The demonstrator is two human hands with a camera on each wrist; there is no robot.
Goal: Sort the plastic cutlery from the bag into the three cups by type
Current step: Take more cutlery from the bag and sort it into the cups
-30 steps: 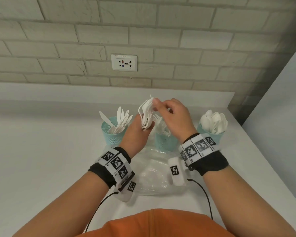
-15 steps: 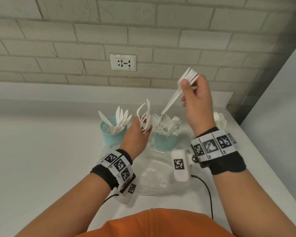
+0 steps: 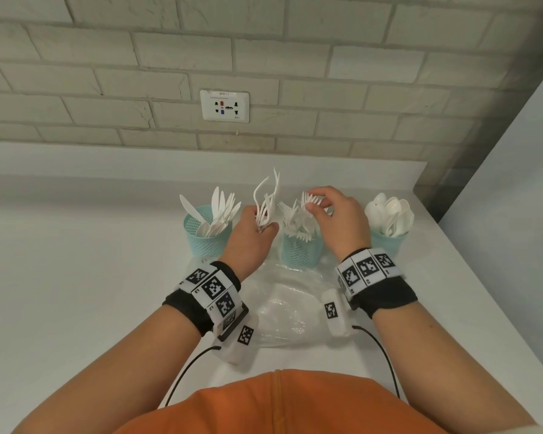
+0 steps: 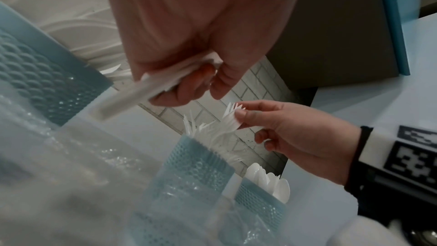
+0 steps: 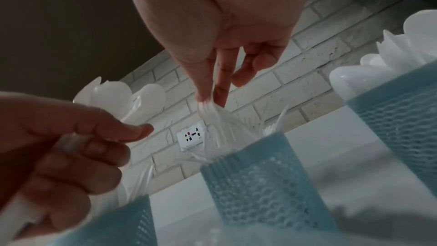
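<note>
Three teal mesh cups stand in a row: the left cup (image 3: 207, 242) holds knives, the middle cup (image 3: 301, 252) forks, the right cup (image 3: 387, 244) spoons. My left hand (image 3: 264, 225) grips a bundle of white forks (image 3: 267, 202) by the handles, tines up, between the left and middle cups. My right hand (image 3: 311, 200) pinches the head of a single fork (image 4: 232, 117) between thumb and forefinger, right above the middle cup (image 5: 260, 175). That fork's handle (image 5: 220, 130) reaches down into the cup among the other forks.
A crumpled clear plastic bag (image 3: 282, 302) lies on the white table (image 3: 76, 277) in front of the cups, between my wrists. A brick wall with a socket (image 3: 224, 105) rises behind. The table's right edge runs close to the spoon cup.
My right hand drew a fork from the left hand's bundle, lifted it high, then brought it down to the middle cup. The left hand has stayed almost still with its bundle.
</note>
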